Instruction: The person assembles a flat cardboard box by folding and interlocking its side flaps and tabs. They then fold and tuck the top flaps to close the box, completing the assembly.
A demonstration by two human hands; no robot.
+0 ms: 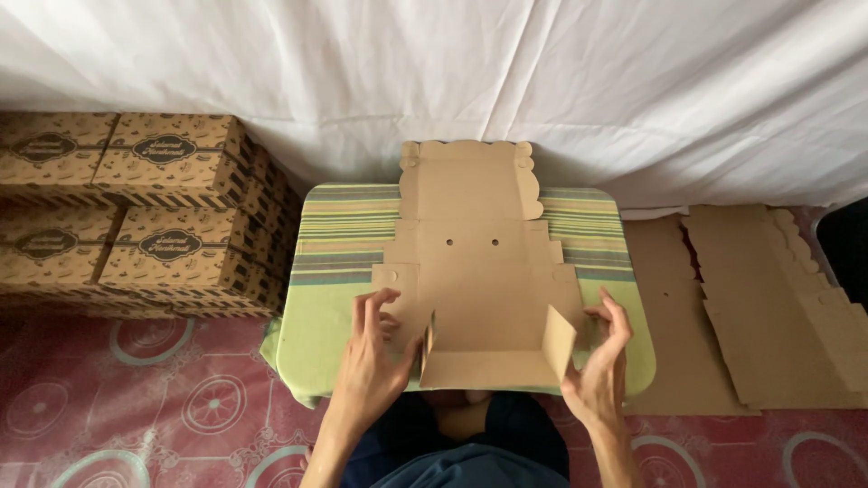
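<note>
At the near edge of the worktop (pixel 325 361), both hands press on a flat cardboard blank (pixel 470 262) that is partly folded: the left hand (pixel 375 348) lies with fingers spread on the left side panel, and the right hand (pixel 601 357) curls loosely round the right flap (pixel 559 339), which stands up. The near panel overhangs the worktop edge, so a hard push could tip the blank toward the lap or bend it off its score. The left flap looks only half raised, though the hand hides most of it; uneven pressure could crease it crookedly. Farther out, the scalloped lid end lies flat and could slide on the striped cloth (pixel 348 235). Finished boxes (pixel 172 190) stacked left and spare blanks (pixel 768 307) right sit well apart.
</note>
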